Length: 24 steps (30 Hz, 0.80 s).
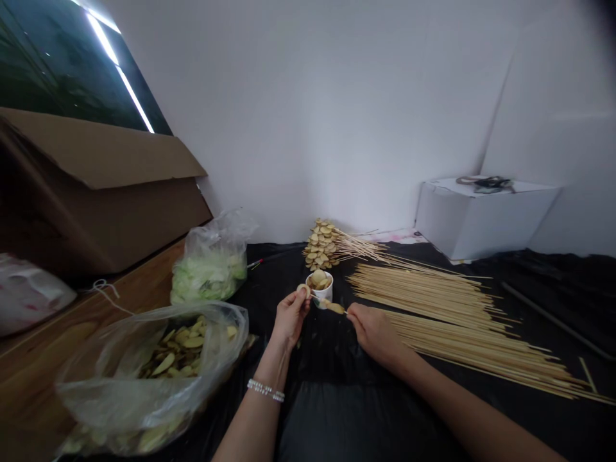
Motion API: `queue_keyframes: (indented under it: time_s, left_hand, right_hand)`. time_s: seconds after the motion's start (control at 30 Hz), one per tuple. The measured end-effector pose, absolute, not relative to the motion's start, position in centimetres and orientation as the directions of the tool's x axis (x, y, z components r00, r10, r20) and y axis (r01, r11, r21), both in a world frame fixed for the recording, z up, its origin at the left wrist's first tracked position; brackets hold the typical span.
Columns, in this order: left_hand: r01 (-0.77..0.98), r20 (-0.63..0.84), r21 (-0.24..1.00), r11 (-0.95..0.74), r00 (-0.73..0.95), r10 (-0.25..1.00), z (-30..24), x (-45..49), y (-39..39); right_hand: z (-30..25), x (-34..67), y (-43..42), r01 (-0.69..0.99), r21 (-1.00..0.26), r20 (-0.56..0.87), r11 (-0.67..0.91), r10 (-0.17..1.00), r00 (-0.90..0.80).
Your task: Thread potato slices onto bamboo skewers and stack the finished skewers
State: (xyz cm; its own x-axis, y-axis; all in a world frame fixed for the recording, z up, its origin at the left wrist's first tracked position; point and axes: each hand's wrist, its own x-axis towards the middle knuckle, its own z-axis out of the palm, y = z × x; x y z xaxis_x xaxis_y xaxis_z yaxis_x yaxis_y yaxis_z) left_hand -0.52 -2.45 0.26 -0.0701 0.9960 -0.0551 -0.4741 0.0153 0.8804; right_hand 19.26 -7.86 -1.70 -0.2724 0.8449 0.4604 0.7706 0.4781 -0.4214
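My left hand (290,316) pinches a pale potato slice (303,289) just left of a small white cup (321,287) filled with more slices. My right hand (373,330) is closed on a thin bamboo skewer (332,307) that points left and carries a slice or two near its tip. The skewer tip sits close to the slice in my left hand, in front of the cup. A beaded bracelet (265,389) circles my left wrist. Both hands hover over a black plastic sheet (327,398).
A wide spread of bare bamboo skewers (457,314) lies to the right. Loaded skewers (322,245) are piled behind the cup. Two clear bags hold slices (178,350) and green leaves (209,269) on the left. A cardboard box (96,186) and a white box (476,218) stand behind.
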Motion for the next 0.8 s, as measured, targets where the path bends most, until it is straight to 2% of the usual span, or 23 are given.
queue_keyframes:
  time_s: [0.1, 0.37, 0.57, 0.8]
  left_hand:
    - [-0.471, -0.049, 0.882, 0.014, -0.061, 0.997, 0.26, -0.50, -2.51]
    - [-0.470, -0.054, 0.882, 0.027, -0.043, 0.998, 0.45, -0.26, -2.71]
    - [-0.471, -0.054, 0.882, 0.033, -0.033, 0.998, 0.51, -0.18, -2.75]
    - [-0.467, -0.053, 0.883, 0.037, -0.021, 0.998, 0.25, 0.05, -2.83]
  right_hand:
    - [-1.65, 19.22, -7.85, 0.753, -0.452, 0.424, 0.478, 0.858, -0.290]
    - [-1.76, 19.18, -7.74, 0.716, -0.505, 0.473, 0.481, 0.849, -0.237]
    - [-1.38, 19.07, -7.96, 0.700, -0.529, 0.417, 0.480, 0.865, -0.278]
    - [-1.57, 19.03, -7.89, 0.707, -0.511, 0.459, 0.489, 0.850, -0.256]
